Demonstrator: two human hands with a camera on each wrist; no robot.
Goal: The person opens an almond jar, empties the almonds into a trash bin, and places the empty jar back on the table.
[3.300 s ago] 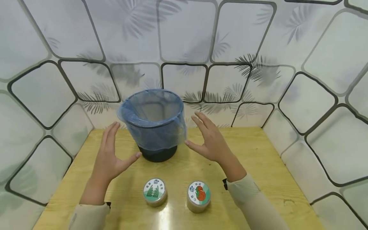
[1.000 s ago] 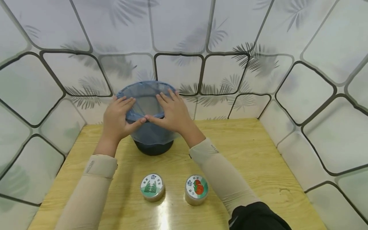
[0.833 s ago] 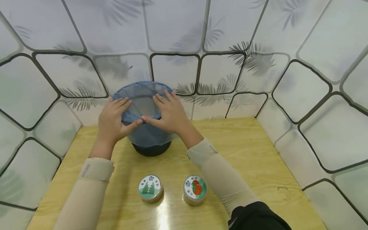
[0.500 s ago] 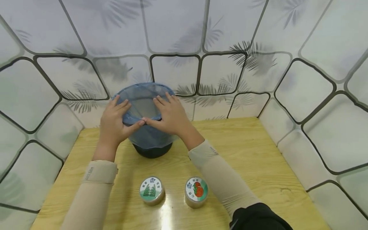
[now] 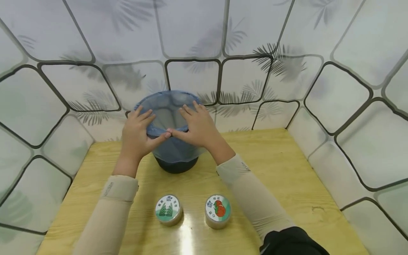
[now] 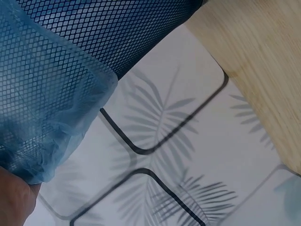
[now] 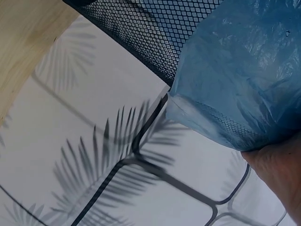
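Left grip: the left hand (image 5: 137, 137) is on the bin's left side, fingers spread and nearly straight over the rim (image 5: 155, 132); no firm pinch shows.
Right grip: here's the right hand (image 5: 200, 128) opposite, fingers fanned over the right side, thumb almost meeting the left one at the near edge; it too looks loosely spread, holding nothing tightly.
What's changed: a few seconds ago both hands hung apart from the bin; now they're on it, and bin and hands have just slid slightly right. The work, I'd judge, has reached settling the bag's edge.
Blue bag: the bag (image 5: 175, 150) sits right under both hands, turned over the rim and draping outside.
Bin: dark and mesh-walled, the bin (image 5: 176, 168) stands upright inside it, base showing below.
Nearer: two jars, the leaf-lidded jar (image 5: 169, 210) left, the red-fruit jar (image 5: 218, 211) right, untouched.
Beneath: the wooden tabletop (image 5: 261, 166), patterned wall covering (image 5: 191, 35) on the far side.
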